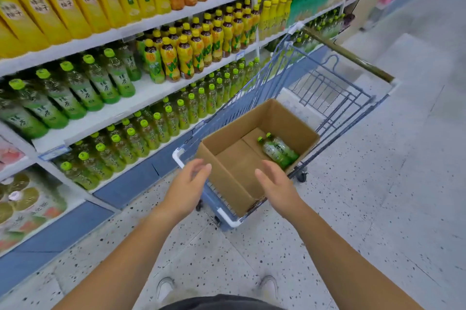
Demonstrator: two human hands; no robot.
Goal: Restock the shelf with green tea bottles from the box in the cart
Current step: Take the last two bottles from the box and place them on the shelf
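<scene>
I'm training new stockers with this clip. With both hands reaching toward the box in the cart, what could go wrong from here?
1. The two green tea bottles lie loose at the far end of the box; the open left hand and right hand must reach deep, and the bottles may roll away.
2. The cart stands on wheels, so leaning on it could push it off.
3. The bottom shelf row looks packed, so a nudge may topple neighbours.
</scene>
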